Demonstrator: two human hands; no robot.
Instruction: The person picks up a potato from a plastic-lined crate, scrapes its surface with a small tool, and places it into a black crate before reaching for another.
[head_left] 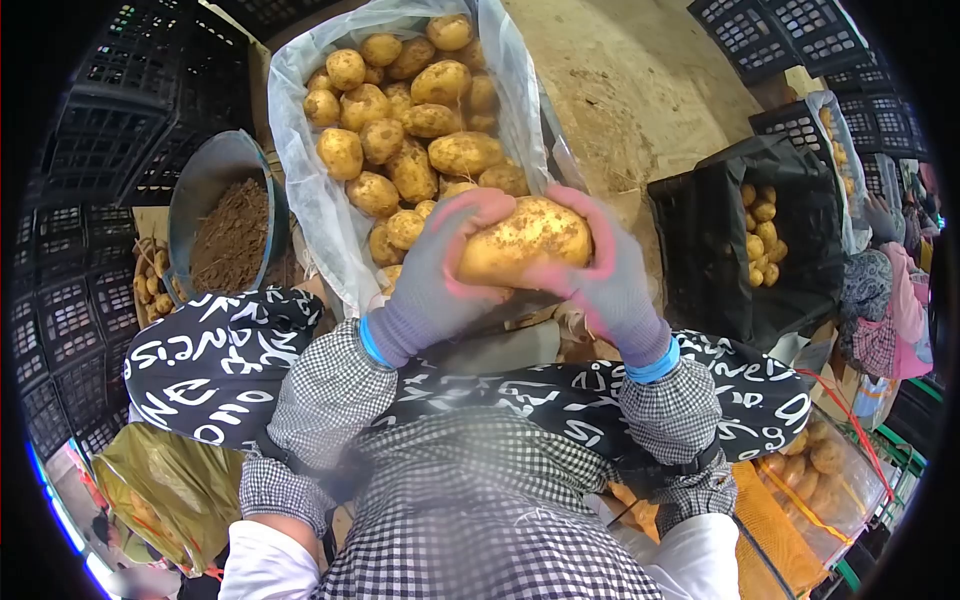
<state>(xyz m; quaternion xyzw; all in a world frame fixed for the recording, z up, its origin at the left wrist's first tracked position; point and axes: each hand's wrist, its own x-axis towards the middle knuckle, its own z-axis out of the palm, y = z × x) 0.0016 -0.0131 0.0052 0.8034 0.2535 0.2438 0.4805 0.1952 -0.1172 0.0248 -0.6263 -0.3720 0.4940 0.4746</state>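
A large yellow potato (528, 240) with dirt on its skin is held between my two gloved hands. My left hand (440, 265), in a grey and pink glove, is closed round its left end. Around the right end my right hand (605, 270) grips it in a matching glove, thumb across the front. Just beyond my hands stands a crate (291, 160) lined with thin white sheeting. Many potatoes (412, 120) lie heaped in it, several with soil on them. The lower edge of the heap is partly hidden by my left hand.
At the left a round tub (184, 215) holds brown soil, with stacked black crates (115, 130) behind it. On the right stands a black-lined crate (695, 255) with potatoes inside. A bag of potatoes (815, 470) lies at lower right. Another person (880, 300) is at the far right.
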